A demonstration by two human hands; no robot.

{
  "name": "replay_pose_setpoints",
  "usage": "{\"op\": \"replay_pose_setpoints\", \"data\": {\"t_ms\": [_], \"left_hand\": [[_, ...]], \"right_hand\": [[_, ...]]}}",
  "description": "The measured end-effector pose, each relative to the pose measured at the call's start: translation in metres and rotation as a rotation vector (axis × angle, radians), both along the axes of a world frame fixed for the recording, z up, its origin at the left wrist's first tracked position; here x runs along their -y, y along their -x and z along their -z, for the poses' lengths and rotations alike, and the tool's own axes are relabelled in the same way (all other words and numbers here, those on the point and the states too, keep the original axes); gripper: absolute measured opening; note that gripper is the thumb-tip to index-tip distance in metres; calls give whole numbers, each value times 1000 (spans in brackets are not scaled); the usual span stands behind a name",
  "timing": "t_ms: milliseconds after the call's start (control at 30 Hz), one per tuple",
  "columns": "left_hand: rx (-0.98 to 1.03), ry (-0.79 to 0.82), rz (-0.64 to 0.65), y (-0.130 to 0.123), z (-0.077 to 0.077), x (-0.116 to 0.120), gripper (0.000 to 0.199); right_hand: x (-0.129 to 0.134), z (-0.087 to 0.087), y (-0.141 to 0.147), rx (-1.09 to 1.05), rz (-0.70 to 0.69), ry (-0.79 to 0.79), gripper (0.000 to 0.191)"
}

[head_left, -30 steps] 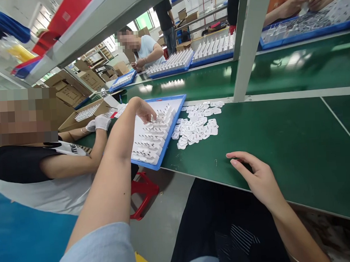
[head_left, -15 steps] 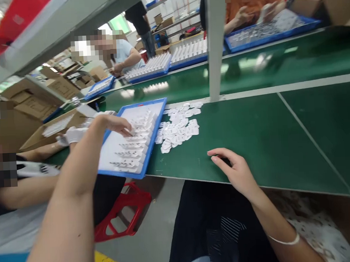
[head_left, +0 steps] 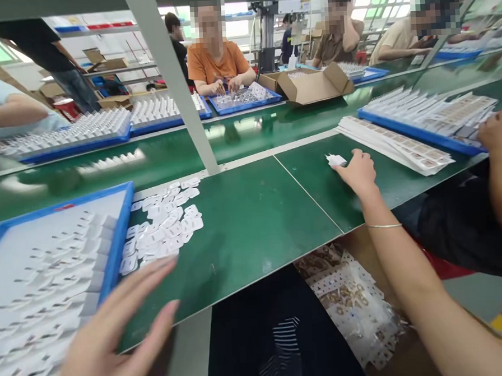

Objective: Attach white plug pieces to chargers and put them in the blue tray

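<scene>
My right hand (head_left: 359, 174) is at the right part of the green bench, its fingers curled round a small white plug adapter (head_left: 336, 160) with thin metal prongs. The thumb is against the near side of the adapter; the far fingers partly hide the grip. Blurred in the lower left, my left hand (head_left: 119, 329) is open with fingers spread and holds nothing. It hovers near a blue-rimmed tray (head_left: 124, 217) with rows of white pronged plug adapters (head_left: 66, 287). Beside that tray lies a loose pile of flat white plastic covers (head_left: 164, 223).
A stack of white-and-brown sheets (head_left: 395, 144) and another blue tray (head_left: 420, 128) lie at the right, by a co-worker's hand (head_left: 498, 130). A slanted metal post (head_left: 178, 79) rises at the bench's back edge. Below the bench sits a box of plastic-bagged parts (head_left: 353, 300).
The view has swung to the right. My left hand has come away from the plug adapters in the tray, and my right hand has reached out to a single adapter on the bench.
</scene>
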State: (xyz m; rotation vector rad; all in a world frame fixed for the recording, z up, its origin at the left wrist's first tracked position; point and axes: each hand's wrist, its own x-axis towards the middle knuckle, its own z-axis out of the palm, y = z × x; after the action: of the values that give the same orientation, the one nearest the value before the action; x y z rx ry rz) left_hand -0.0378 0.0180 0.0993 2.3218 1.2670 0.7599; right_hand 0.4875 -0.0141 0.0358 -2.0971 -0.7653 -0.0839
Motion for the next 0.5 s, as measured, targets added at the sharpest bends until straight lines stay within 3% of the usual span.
{"op": "replay_pose_setpoints", "data": {"t_ms": [33, 100, 167, 233, 400, 500], "left_hand": [[43, 3, -9, -17, 15, 18, 43], [224, 76, 4, -48, 43, 38, 39], [387, 153, 22, -70, 66, 40, 41], [443, 179, 51, -86, 81, 36, 48], [441, 117, 82, -115, 99, 28, 79], [488, 140, 127, -121, 103, 23, 55]], "right_hand": [[-3, -2, -7, -13, -6, 32, 30], [-10, -6, 0, -15, -57, 87, 37], [-13, -11, 29, 18, -180, 153, 37], [-11, -16, 74, 70, -394, 241, 29], [4, -25, 196, -79, -956, 267, 22], [10, -29, 232, -159, -1169, 303, 20]]}}
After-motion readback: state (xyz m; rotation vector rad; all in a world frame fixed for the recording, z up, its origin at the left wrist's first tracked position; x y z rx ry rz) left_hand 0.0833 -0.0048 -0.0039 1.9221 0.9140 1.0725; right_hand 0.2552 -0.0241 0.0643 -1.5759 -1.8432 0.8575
